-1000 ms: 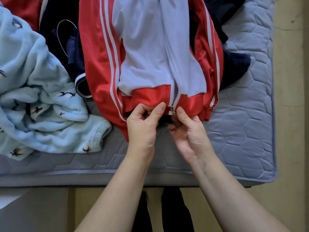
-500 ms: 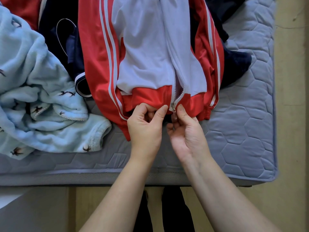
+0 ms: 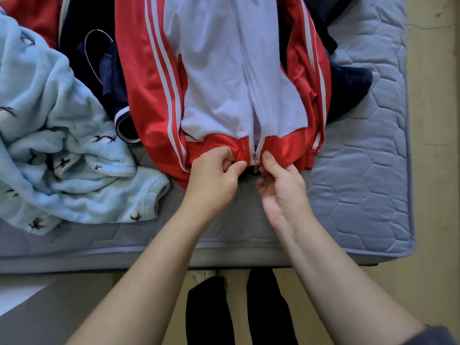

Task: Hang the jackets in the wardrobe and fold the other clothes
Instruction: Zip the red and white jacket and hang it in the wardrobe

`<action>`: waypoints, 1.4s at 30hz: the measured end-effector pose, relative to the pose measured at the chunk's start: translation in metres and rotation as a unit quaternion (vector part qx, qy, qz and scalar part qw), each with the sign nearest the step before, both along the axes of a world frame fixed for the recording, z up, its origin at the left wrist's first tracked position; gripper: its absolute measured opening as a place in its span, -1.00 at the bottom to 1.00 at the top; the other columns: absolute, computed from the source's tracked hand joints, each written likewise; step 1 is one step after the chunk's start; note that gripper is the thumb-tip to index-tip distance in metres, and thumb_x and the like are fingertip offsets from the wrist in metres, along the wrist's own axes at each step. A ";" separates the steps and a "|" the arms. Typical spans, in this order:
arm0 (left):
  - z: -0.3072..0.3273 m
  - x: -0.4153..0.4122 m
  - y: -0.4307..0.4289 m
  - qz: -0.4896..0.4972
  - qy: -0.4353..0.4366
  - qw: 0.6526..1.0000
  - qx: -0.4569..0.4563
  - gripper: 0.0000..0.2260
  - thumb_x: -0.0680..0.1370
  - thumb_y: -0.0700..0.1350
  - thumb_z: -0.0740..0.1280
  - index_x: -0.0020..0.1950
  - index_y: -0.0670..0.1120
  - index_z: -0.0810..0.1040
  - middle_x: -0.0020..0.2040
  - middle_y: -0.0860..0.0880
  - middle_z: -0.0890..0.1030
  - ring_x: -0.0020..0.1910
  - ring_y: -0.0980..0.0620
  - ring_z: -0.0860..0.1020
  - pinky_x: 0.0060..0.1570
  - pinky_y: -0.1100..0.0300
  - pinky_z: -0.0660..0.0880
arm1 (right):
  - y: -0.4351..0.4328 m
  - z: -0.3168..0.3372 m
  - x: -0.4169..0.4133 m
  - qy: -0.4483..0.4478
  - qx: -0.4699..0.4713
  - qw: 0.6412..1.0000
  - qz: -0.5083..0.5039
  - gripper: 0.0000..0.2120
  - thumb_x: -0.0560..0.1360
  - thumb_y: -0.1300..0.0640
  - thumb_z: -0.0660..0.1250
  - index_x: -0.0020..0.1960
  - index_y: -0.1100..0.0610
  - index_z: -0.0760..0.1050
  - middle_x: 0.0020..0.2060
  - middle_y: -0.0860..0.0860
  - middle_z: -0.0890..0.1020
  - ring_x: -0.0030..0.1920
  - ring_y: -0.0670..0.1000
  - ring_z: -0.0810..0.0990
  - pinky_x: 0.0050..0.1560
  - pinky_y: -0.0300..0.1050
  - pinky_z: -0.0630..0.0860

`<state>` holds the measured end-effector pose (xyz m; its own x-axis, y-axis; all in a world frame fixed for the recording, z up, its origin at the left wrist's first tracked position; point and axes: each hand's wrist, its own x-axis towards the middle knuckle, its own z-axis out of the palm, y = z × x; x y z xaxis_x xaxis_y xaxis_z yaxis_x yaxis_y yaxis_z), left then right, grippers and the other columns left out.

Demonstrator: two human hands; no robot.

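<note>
Since the earlier frame the left hand (image 3: 214, 180) has been curled tighter; the red hem (image 3: 216, 146) left of the zipper slider (image 3: 255, 159) is pinched between its thumb and fingers. The hem opposite is pinched by the right hand (image 3: 283, 192). The track jacket (image 3: 219, 78) is laid on the quilted mattress (image 3: 361, 183).

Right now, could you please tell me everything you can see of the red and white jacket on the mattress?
The red and white track jacket lies front up on the quilted mattress, hem toward the person, collar out of frame. Smooth, slightly shiny fabric: white front panels, red sleeves with white stripes, red hem band. The zip slider sits at the hem, teeth gaping just above it. The left hand and right hand pinch the hem either side of the zip. It overlaps dark navy clothes.
</note>
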<state>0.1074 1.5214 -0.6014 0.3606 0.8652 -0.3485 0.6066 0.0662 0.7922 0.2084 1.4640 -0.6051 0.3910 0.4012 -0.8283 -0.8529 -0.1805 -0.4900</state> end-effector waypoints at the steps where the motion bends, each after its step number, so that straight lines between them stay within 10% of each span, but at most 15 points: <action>1: 0.000 0.000 0.001 0.012 -0.013 1.000 -0.022 -0.60 0.48 -0.16 0.41 -0.42 -0.05 0.24 -0.53 0.11 0.23 -0.48 0.16 0.23 -0.42 0.24 0.23 | 0.000 0.000 0.001 -0.001 0.002 1.000 -0.003 -0.83 0.48 0.29 0.37 -0.18 0.04 0.51 -0.37 -0.09 0.63 -0.40 -0.16 0.52 -0.33 -0.28 0.35; 8: -0.001 -0.004 -0.008 0.087 -0.075 0.990 -0.083 -0.64 0.49 -0.13 0.43 -0.37 -0.28 0.38 -0.45 -0.02 0.34 -0.36 0.01 0.37 -0.23 -0.18 0.55 | -0.011 0.002 0.000 -0.031 -0.019 0.990 0.137 -0.95 0.55 0.12 0.33 -0.09 0.04 0.53 -0.24 -0.06 0.65 -0.32 -0.16 0.54 -0.28 -0.25 0.37; 18: 0.020 -0.018 -0.005 0.052 -0.030 0.998 -0.009 -0.59 0.47 -0.13 0.44 -0.48 -0.04 0.29 -0.59 0.13 0.30 -0.52 0.18 0.24 -0.45 0.32 0.18 | -0.023 0.041 0.003 -0.066 -0.019 0.948 0.312 -0.85 0.56 0.12 0.30 -0.14 0.11 0.60 -0.40 -0.08 0.54 -0.51 -0.18 0.37 -0.51 -0.33 0.21; 42: 0.039 -0.060 -0.029 0.060 -0.006 0.996 0.070 -0.63 0.48 -0.19 0.41 -0.39 -0.17 0.27 -0.44 0.05 0.24 -0.41 0.08 0.24 -0.36 0.18 0.21 | 0.043 0.070 -0.018 0.119 -0.021 0.982 0.146 -0.84 0.58 0.29 0.13 -0.16 0.22 0.41 -0.58 -0.05 0.49 -0.68 -0.18 0.25 -0.70 -0.37 0.07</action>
